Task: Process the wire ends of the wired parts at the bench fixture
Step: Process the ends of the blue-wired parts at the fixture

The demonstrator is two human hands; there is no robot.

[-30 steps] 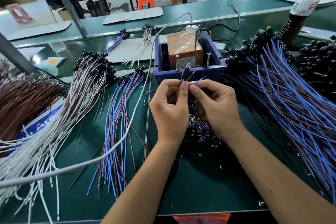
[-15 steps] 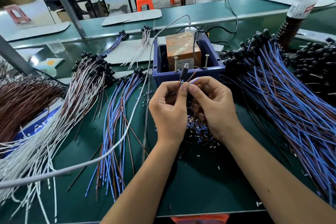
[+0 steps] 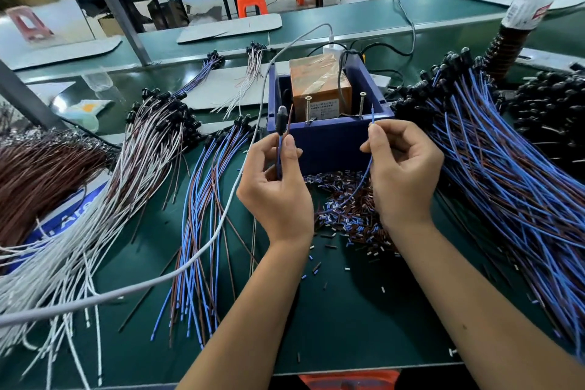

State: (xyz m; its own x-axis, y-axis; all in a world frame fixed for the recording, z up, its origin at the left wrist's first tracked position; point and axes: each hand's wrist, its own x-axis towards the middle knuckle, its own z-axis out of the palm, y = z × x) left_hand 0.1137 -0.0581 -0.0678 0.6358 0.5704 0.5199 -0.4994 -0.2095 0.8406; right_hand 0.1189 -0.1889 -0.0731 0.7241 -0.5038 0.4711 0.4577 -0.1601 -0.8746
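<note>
My right hand (image 3: 403,168) pinches the blue wire (image 3: 364,179) just under its bare tip, frame centre; my left hand (image 3: 273,187) grips the black part (image 3: 281,115) end. If the tip wavers it may miss the screws (image 3: 361,103) in the fixture (image 3: 329,136), or slack could snag the scraps (image 3: 345,215) below

no text reads clearly — only partial white letters on the blue sheet (image 3: 68,218) under the wires.
</note>
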